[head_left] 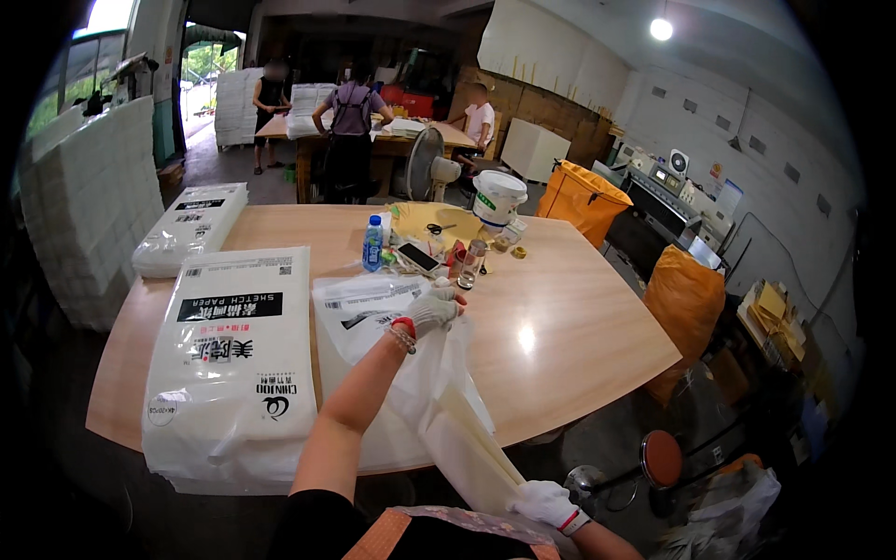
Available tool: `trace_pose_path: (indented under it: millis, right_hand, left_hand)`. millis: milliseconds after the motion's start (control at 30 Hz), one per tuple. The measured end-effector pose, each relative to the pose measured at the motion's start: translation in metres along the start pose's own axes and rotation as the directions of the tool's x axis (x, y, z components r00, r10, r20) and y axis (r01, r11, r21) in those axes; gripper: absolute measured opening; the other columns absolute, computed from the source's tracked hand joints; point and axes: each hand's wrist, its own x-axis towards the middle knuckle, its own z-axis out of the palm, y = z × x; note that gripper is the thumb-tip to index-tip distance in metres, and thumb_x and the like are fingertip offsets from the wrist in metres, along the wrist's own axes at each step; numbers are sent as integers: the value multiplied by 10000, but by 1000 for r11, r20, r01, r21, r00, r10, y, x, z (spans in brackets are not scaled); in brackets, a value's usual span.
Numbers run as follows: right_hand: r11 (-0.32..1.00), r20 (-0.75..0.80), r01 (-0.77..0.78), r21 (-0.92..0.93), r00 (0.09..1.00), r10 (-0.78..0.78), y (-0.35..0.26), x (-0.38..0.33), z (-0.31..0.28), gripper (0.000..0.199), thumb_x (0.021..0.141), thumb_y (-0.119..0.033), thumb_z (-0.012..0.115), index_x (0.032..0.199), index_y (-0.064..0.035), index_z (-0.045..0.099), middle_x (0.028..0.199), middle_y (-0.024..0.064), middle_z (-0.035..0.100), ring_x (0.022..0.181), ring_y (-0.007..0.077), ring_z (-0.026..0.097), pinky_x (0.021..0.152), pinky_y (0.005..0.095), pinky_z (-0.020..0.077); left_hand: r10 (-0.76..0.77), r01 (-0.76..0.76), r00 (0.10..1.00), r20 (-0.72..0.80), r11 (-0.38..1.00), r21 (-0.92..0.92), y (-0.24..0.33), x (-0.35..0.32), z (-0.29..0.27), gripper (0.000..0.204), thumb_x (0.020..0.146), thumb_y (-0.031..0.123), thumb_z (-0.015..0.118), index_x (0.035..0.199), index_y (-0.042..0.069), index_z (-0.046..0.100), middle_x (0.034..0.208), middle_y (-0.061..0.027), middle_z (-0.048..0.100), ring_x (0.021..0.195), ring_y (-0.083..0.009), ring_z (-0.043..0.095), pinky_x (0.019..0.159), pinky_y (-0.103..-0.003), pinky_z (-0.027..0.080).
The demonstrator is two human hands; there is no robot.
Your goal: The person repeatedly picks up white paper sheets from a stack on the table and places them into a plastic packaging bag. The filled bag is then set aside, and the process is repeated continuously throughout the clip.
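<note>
A clear printed plastic bag (350,322) lies loosely over the table in front of me. My left hand (433,310), in a white glove with a red cuff, is closed on the bag's upper right part. Cream paper sheets (473,439) slant from the bag down past the table's near edge. Their lower end is gripped by my right hand (544,504), also white-gloved, close to my body. Just left of the bag sits a large wrapped pack of paper (233,373), and a second wrapped pack (193,224) lies behind it.
On the wooden table (597,317), past my left hand, are a glass (472,264), a phone (418,257), a blue-labelled bottle (372,245), scissors (439,228) and a white bucket (499,198). A fan (427,163) stands beyond. A stool (660,459) is at right. Several people work farther back.
</note>
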Motion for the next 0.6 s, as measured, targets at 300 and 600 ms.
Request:
trace_pose_path:
  millis: [300,600]
  right_hand:
    - [664,-705,645,378,666,-245,37,138,26,279,826,-339,559,908,-75,603,733,79,600,623,274,590,552,410,471]
    - [891,-878,249,-381,206,-433,65,170,40,380,804,-174,592,1134,-23,479,1201,226,483,1123,395,460,929,459,395]
  left_hand:
    - [-50,-31,946,319,969,246,70,-104,195,259,876,191,492,1099,87,571,810,-132,643,723,-237,609,680,-343,476]
    - [-30,10,996,79,971,239,-38,-214,194,336,888,222,512,1166,33,517,853,-159,634,752,-320,618,717,-395,505]
